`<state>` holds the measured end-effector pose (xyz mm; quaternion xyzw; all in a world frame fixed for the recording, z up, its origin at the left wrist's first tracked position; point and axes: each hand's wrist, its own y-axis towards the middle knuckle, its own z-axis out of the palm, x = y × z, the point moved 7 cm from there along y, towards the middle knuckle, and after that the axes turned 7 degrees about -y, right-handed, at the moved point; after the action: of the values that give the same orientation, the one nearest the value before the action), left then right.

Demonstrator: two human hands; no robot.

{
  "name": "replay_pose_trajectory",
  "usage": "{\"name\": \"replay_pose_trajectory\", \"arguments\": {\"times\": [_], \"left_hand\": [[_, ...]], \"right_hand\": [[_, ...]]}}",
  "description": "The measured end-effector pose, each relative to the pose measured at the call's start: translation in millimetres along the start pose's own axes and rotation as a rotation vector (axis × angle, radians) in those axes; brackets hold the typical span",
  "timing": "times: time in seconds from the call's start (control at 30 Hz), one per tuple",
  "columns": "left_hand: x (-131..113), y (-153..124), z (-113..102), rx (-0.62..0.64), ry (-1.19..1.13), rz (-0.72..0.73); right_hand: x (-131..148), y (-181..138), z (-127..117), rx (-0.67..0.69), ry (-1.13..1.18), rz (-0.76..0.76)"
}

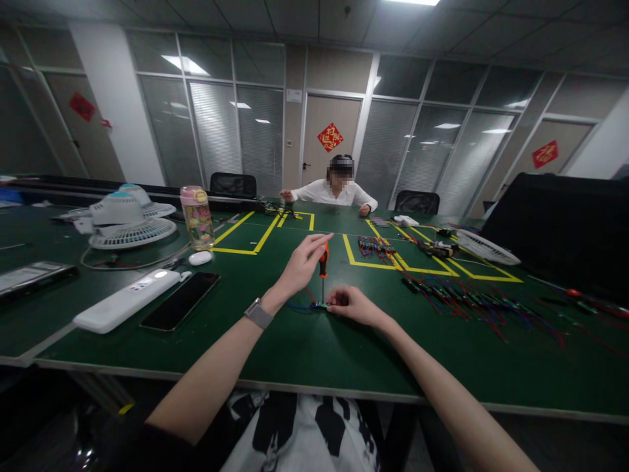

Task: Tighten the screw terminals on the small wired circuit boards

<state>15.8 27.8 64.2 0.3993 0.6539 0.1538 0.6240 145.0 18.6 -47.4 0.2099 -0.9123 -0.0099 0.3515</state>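
My left hand [301, 263] grips an orange-handled screwdriver [323, 262] held upright, its tip down on a small green circuit board [320, 305] lying on the green table [304, 347]. A grey watch sits on that wrist. My right hand [352, 304] pinches the board's right edge and presses it to the table, fingers closed. Thin red and blue wires run out from the board to the left.
A white power strip [126, 300] and a black phone [181, 300] lie at the left, with a pink bottle [196, 216] and fan parts [132, 223] behind. Piles of wired boards [472, 303] lie at the right. Across the table sits a person [335, 190].
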Motion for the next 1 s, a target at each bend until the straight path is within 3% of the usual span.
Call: {"name": "replay_pose_trajectory", "arguments": {"times": [0.07, 0.13, 0.3, 0.43, 0.57, 0.73, 0.9, 1.0], "left_hand": [[3.9, 0.6, 5.0, 0.080, -0.123, -0.065], [6.2, 0.2, 5.6, 0.084, -0.166, -0.114], [-5.5, -1.7, -1.1, -0.006, 0.075, 0.023], [0.0, -1.9, 4.0, 0.064, -0.062, -0.039], [1.5, -1.8, 1.2, -0.002, 0.029, -0.001], [8.3, -3.1, 10.5, 0.100, -0.054, -0.020], [3.5, -2.9, 1.7, -0.014, 0.133, 0.044], [5.4, -1.3, 6.7, 0.057, -0.030, -0.008]], "right_hand": [[-0.3, -0.2, -0.2, 0.001, -0.005, 0.002], [-0.3, -0.6, -0.4, 0.001, -0.012, -0.003], [0.2, -1.5, -0.2, -0.001, -0.023, -0.017], [-2.0, -0.7, 1.1, 0.004, -0.022, -0.020], [-4.8, 0.6, 1.9, 0.007, -0.024, -0.018], [-2.7, 0.3, 1.3, 0.002, -0.016, -0.018], [-2.2, 0.1, 1.1, 0.000, -0.008, -0.006], [-2.8, 0.5, 1.2, 0.002, -0.005, -0.004]]}}
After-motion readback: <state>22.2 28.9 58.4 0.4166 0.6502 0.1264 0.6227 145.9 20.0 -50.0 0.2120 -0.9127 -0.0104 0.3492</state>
